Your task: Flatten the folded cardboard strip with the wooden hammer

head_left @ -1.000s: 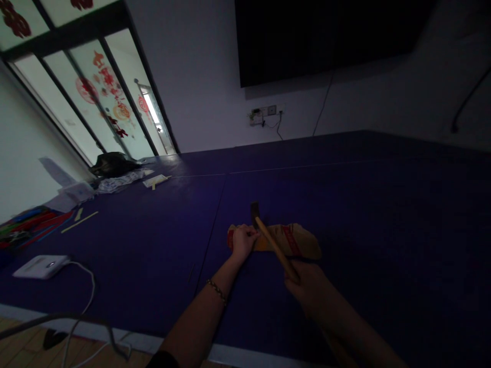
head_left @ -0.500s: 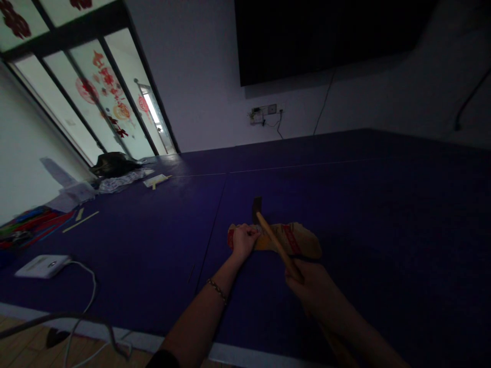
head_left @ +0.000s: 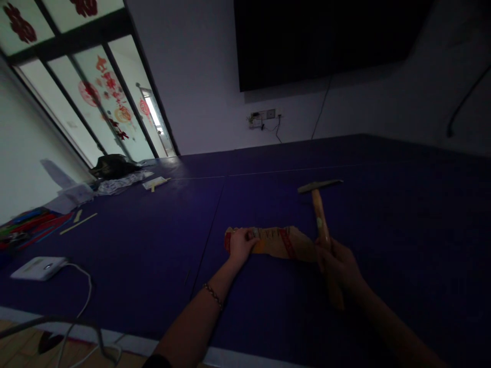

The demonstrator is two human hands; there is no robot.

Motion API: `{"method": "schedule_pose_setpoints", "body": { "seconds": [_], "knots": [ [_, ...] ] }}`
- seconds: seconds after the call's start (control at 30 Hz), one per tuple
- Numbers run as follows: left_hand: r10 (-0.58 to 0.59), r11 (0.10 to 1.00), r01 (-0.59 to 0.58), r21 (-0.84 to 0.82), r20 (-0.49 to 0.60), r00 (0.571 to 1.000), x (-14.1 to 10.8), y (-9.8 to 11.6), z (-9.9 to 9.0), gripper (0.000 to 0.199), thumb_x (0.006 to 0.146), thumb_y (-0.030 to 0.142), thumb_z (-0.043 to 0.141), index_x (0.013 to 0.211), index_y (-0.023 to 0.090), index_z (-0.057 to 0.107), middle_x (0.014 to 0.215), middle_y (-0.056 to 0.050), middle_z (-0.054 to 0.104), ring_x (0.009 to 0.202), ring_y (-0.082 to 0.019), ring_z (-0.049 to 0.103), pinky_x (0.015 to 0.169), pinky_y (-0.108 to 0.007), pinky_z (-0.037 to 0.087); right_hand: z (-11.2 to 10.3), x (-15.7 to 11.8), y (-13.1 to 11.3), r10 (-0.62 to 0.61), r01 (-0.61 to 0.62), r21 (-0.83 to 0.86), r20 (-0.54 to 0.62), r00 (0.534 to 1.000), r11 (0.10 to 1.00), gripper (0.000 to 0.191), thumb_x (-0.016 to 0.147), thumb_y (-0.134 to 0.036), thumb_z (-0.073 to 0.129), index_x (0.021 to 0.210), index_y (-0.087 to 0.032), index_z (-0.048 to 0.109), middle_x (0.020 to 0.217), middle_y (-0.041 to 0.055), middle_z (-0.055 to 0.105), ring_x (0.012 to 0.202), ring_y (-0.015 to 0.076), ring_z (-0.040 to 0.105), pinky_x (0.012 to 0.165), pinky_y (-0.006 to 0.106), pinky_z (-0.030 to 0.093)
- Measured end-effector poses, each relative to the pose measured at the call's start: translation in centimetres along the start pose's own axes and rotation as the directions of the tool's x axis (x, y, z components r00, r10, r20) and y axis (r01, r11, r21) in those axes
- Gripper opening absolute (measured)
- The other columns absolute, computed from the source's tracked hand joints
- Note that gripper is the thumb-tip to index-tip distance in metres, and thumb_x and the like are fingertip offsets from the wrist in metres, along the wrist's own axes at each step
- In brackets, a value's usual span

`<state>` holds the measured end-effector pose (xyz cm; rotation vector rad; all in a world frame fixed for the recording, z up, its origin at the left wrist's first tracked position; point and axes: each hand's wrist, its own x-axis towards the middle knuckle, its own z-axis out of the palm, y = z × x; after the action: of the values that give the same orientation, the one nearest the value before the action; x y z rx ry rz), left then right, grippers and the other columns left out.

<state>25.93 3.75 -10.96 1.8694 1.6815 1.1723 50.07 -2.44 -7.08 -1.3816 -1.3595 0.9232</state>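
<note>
My right hand (head_left: 337,263) is wrapped round the wooden handle of a hammer (head_left: 321,220), its narrow metal head raised above the purple surface. Just left of it lies a torn piece of brown cardboard (head_left: 303,244) with red bands and an orange patch. Dark thin marks run along the cardboard's upper part, too small to make out as print or nails. On its left end rests my left hand (head_left: 241,244), thumb and fingers closed together. Whatever is between those fingertips is too small and dim to name.
A white box-shaped device (head_left: 40,268) with a cable lies at the left. Behind it are pale strips (head_left: 79,224), coloured items (head_left: 30,225), a small white tray (head_left: 155,183) and a black bag (head_left: 114,166). A dark screen (head_left: 330,41) hangs on the wall above a socket strip (head_left: 264,115).
The hammer has swung right and away from my left hand, its head now turned sideways. My left hand stays at the cardboard's left end. The view has shifted slightly.
</note>
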Motion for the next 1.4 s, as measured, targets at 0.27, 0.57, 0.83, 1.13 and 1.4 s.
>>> {"method": "schedule_pose_setpoints", "body": {
  "seconds": [0.27,0.57,0.83,1.13,1.4],
  "knots": [
    [0.019,1.0,-0.022,-0.011,-0.205,0.978,-0.5,2.1,-2.8,0.023,0.084,0.022,0.048,0.1,0.013,0.06,0.086,-0.007,0.064,0.078,-0.015,0.058,0.073,-0.027,0.044,0.3,0.2,1.2,-0.025,0.025,0.095,-0.001,1.0,0.995,0.021,0.072,-0.037,0.052,0.079,-0.018,0.047,0.043,-0.0068,0.048,0.034,0.0109,0.044,0.038,0.024,0.035],
    [-0.321,0.756,0.24,0.61,0.026,0.947,-5.7,0.8,-14.4,0.016,0.076,0.022,0.056,0.089,0.015,0.063,0.093,-0.01,0.065,0.086,-0.02,0.06,0.072,-0.025,0.041,0.7,-0.1,0.3,0.017,-0.016,0.167,-0.005,1.0,0.986,0.026,0.066,-0.042,0.054,0.077,-0.019,0.048,0.037,-0.0075,0.047,0.03,0.011,0.043,0.034,0.023,0.033],
    [-0.537,0.662,0.416,0.624,0.007,0.844,-9.5,-2.5,-15.8,0.017,0.08,0.022,0.045,0.074,0.014,0.059,0.084,-0.01,0.065,0.076,-0.02,0.061,0.059,-0.024,0.035,0.5,-0.1,0.7,0.005,-0.003,0.199,-0.012,1.0,0.98,0.028,0.066,-0.043,0.056,0.077,-0.018,0.048,0.04,-0.0067,0.048,0.03,0.0103,0.044,0.034,0.023,0.034],
    [-0.484,0.778,0.418,0.469,0.025,0.874,-7.5,-3.4,-15.8,0.017,0.076,0.02,0.044,0.06,0.018,0.047,0.064,-0.005,0.059,0.062,-0.019,0.056,0.055,-0.025,0.032,0.6,0.0,0.6,0.018,-0.016,0.206,-0.004,1.0,0.979,0.027,0.066,-0.042,0.055,0.077,-0.018,0.048,0.041,-0.0068,0.048,0.031,0.0105,0.044,0.034,0.023,0.034],
    [-0.173,0.97,0.186,-0.159,0.088,0.981,-3.9,-1.4,-13.2,0.007,0.079,0.027,0.043,0.077,0.02,0.04,0.054,0.004,0.055,0.049,-0.012,0.048,0.053,-0.023,0.037,0.6,-0.3,0.2,0.005,-0.009,0.194,0.02,1.0,0.981,0.025,0.065,-0.04,0.055,0.075,-0.017,0.049,0.04,-0.0067,0.048,0.031,0.0103,0.044,0.034,0.023,0.034]
  ]
}}
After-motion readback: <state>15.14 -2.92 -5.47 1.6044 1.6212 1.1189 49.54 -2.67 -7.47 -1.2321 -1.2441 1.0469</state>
